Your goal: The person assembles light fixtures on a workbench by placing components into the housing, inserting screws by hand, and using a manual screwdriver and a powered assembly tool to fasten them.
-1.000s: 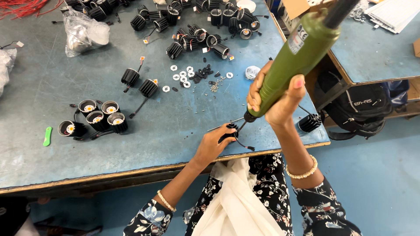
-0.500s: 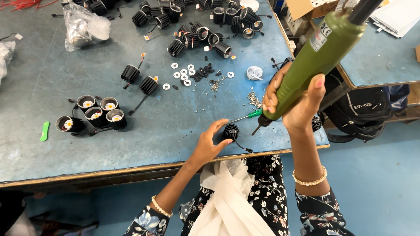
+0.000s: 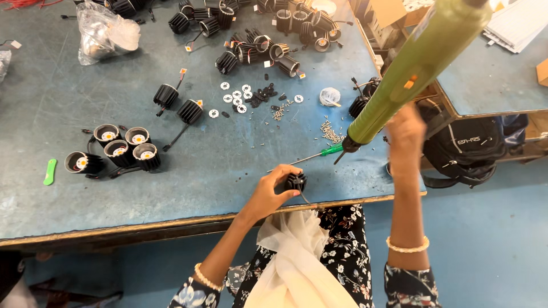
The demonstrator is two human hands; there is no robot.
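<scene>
My left hand (image 3: 269, 193) grips a small black finned lamp housing (image 3: 295, 182) near the table's front edge. My right hand (image 3: 405, 129) is raised off the table's right side, behind a green electric screwdriver (image 3: 416, 67) that hangs tilted, tip down. The hand is blurred, and its hold on the tool is not clearly shown. A green-handled hand screwdriver (image 3: 317, 154) lies on the table just beyond the housing. A scatter of small screws (image 3: 330, 131) lies near the tool's tip.
Several assembled black lamp cups (image 3: 117, 151) stand at the left, with a green strip (image 3: 49, 171) beside them. White rings and black parts (image 3: 251, 97) lie mid-table, and more housings (image 3: 274, 34) sit at the back. A black backpack (image 3: 465, 145) rests at the right.
The electric screwdriver has lifted up and right, away from the housing. My right hand has slid off its grip and dropped lower. My left hand still holds the housing.
</scene>
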